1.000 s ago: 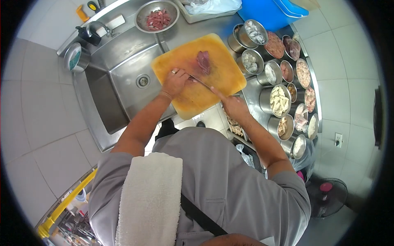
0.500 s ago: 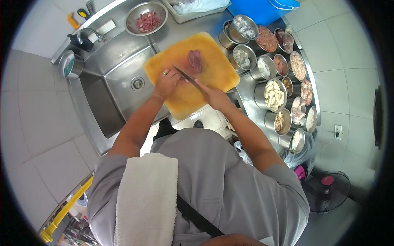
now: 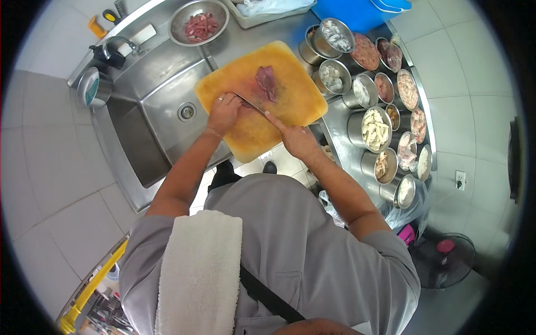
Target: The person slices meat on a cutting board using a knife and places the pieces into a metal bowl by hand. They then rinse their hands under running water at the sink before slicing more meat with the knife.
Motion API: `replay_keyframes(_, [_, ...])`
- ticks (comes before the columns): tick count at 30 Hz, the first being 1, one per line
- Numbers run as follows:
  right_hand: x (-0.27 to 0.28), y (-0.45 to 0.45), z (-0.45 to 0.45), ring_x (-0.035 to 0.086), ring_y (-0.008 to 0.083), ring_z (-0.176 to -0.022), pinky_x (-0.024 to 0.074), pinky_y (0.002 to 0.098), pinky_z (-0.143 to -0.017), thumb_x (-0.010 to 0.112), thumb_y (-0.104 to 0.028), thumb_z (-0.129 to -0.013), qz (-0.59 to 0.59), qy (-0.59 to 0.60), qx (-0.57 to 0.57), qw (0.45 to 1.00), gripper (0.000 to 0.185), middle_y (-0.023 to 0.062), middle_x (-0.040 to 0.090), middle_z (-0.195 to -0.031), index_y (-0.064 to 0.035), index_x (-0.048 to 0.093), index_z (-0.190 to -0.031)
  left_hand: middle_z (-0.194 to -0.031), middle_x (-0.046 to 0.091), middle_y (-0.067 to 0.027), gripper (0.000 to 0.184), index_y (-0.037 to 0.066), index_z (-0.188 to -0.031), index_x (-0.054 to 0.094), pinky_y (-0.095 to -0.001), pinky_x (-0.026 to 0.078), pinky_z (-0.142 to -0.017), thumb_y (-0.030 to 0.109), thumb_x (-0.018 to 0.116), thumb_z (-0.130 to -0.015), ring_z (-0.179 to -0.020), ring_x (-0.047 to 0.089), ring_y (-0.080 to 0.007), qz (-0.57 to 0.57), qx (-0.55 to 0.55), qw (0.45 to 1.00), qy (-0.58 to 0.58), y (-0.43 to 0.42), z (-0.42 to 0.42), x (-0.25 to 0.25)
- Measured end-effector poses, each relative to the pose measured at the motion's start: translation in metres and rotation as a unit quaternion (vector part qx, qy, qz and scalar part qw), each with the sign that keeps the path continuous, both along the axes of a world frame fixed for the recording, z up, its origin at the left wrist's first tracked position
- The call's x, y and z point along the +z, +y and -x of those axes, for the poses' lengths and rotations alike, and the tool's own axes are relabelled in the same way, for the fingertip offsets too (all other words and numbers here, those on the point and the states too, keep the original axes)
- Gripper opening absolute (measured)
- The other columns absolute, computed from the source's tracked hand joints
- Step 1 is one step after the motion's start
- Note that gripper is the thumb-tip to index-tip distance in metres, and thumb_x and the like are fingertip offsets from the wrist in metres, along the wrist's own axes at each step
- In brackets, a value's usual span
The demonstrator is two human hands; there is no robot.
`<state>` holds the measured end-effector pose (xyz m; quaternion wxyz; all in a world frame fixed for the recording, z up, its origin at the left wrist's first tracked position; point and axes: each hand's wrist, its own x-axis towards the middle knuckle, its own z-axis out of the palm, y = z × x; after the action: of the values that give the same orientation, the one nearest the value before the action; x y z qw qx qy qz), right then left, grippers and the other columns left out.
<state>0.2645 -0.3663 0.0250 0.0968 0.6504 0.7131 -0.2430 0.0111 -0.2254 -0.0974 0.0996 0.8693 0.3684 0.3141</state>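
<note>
My right hand (image 3: 300,140) is closed on the handle of a knife (image 3: 251,106), whose blade points up and left across the yellow cutting board (image 3: 296,70). My left hand (image 3: 224,114) presses down on the board's left part, beside the blade, with its fingers on a small piece of meat (image 3: 244,111) mostly hidden by the hand and blade. A larger dark red piece of meat (image 3: 266,83) lies on the board above the knife. Cut meat strips (image 3: 201,27) fill a steel bowl (image 3: 177,23) at the board's upper left.
A steel sink (image 3: 162,111) with a faucet (image 3: 120,43) lies to the left. Several steel containers of food, one with pale pieces (image 3: 375,130), stand along the right counter. A blue bin (image 3: 357,12) and a gray tray (image 3: 268,19) are at the top.
The camera view has shifted, moving the scene slightly left. My right hand and the knife moved inward, the blade tilted into view, then it came back down beside my left fingers.
</note>
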Motion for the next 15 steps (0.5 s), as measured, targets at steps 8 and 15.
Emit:
replay_keyframes(8, [-0.031,0.029,0.005,0.078,0.0452,-0.089,0.0621,0.0576,-0.087,0.054,-0.010,-0.105,-0.007,0.061,0.013,0.998,0.090,0.0258,0.079,-0.101,-0.0445,0.017,-0.179,-0.113,0.072,-0.0082,0.016,0.010,-0.106,0.075,-0.0454,0.056,-0.097,0.010,0.072,-0.090,-0.111,0.070,-0.0308,-0.038,0.003,0.999,-0.012,0.002,-0.001,-0.012])
replay_keyframes(15, [-0.051,0.047,0.012,0.078,0.0484,-0.103,0.0597,0.0594,-0.097,0.055,-0.016,-0.106,0.023,0.100,-0.029,0.994,0.087,0.0310,0.078,-0.112,-0.0511,0.019,-0.177,-0.105,0.070,-0.0064,0.012,0.012,-0.103,0.075,-0.0447,0.055,-0.096,0.015,0.075,-0.091,-0.108,0.070,-0.0302,-0.039,-0.008,0.999,0.011,0.004,0.001,-0.014])
